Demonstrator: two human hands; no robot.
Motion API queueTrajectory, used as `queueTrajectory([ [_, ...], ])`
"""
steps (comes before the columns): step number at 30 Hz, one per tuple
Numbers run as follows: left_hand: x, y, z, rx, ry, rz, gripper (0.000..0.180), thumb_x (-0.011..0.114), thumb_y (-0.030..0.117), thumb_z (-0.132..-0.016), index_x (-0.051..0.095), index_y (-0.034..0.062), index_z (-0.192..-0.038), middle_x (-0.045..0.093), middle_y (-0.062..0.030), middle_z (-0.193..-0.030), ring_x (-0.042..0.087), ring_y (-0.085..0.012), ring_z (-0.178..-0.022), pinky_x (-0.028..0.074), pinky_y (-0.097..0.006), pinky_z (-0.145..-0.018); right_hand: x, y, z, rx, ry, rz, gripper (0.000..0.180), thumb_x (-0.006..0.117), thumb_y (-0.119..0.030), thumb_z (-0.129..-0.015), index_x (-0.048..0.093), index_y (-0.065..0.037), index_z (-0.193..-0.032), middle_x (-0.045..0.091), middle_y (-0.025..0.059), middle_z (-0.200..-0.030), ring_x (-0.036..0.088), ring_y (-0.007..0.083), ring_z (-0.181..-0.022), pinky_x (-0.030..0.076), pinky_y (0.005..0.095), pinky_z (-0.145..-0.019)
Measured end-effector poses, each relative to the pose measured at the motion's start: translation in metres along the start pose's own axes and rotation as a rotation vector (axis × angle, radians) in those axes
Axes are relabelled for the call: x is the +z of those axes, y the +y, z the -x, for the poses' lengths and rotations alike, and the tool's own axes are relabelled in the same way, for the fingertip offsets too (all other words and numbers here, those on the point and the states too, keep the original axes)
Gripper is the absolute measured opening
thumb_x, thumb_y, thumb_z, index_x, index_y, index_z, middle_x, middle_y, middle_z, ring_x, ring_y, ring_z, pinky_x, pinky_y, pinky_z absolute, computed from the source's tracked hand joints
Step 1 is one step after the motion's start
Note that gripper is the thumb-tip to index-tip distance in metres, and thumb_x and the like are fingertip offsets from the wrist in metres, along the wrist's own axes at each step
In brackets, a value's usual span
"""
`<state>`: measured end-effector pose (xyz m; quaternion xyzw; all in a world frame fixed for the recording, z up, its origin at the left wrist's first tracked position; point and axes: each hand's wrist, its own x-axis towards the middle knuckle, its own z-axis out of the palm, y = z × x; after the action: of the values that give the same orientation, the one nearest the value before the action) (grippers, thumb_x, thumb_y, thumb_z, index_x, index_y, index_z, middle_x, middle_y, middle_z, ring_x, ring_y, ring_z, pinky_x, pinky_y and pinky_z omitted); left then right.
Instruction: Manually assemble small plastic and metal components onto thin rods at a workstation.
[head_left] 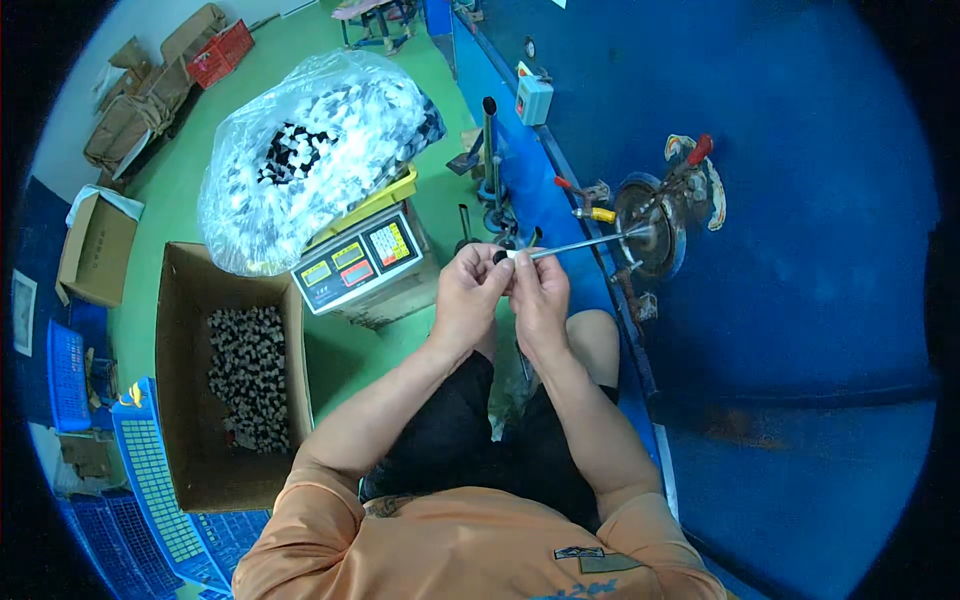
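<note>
My left hand (pixel 468 295) is closed in a pinch on a small black-and-white part (pixel 502 256), out in front of my knees. Beside it, my right hand (pixel 541 298) has thumb and finger pressed together at the same part, their tips almost meeting the left ones. A thin metal rod (pixel 585 244) runs from the round metal fixture (pixel 652 228) on the blue machine to my right fingers. Whether the part sits on the rod's end is hidden by the fingertips.
A clear bag (pixel 350 130) of black-and-white pieces lies over a yellow tray (pixel 400 188) on a digital scale (pixel 357 262). To the left stands a cardboard box (pixel 185 380) holding many small dark parts. Red- and yellow-handled clamps (pixel 598 214) surround the fixture.
</note>
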<state>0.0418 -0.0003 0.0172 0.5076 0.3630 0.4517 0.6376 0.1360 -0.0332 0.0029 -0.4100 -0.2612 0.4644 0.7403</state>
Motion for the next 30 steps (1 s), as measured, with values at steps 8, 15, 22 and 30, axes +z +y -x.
queueTrajectory([
  [8,-0.056,0.03,0.028,0.135,0.356,0.043,0.014,0.054,0.01,-0.092,0.059,0.0032,-0.103,0.059,-0.0031,-0.075,0.053,-0.0107,-0.067,0.043,-0.021,-0.064,-0.016,0.007,0.009,0.255,-0.132,0.005,0.03,0.047,-0.033,-0.101,0.056,-0.004,-0.104,0.055,0.003,-0.075,0.045,0.0041,-0.058,0.028,0.0185,-0.043],
  [15,-0.088,0.023,0.058,-0.074,0.428,-0.149,0.021,0.06,0.016,-0.09,0.059,0.0039,-0.108,0.063,-0.0067,-0.101,0.056,-0.014,-0.085,0.045,-0.026,-0.079,0.003,0.005,0.012,0.488,-0.203,-0.148,0.061,0.028,-0.057,-0.101,0.051,-0.004,-0.121,0.058,0.0046,-0.075,0.045,0.0062,-0.057,0.029,0.0186,-0.046],
  [22,-0.034,0.012,0.046,0.303,-0.167,-0.877,0.017,0.066,0.009,-0.078,0.065,0.0038,-0.095,0.056,-0.014,-0.125,0.05,-0.0359,-0.118,0.042,-0.043,-0.096,0.002,0.02,0.016,0.364,-0.243,0.001,0.069,0.023,-0.06,-0.1,0.044,-0.003,-0.133,0.061,0.0081,-0.086,0.051,0.0093,-0.066,0.038,0.0208,-0.055],
  [30,-0.025,-0.009,0.031,0.432,-0.141,-0.887,0.01,0.067,0.01,-0.077,0.064,0.0031,-0.084,0.057,-0.0143,-0.123,0.05,-0.0345,-0.116,0.043,-0.043,-0.095,-0.002,0.019,0.012,0.289,-0.223,-0.017,0.069,0.022,-0.058,-0.101,0.042,-0.002,-0.136,0.061,0.0111,-0.097,0.055,0.0127,-0.079,0.044,0.025,-0.067],
])
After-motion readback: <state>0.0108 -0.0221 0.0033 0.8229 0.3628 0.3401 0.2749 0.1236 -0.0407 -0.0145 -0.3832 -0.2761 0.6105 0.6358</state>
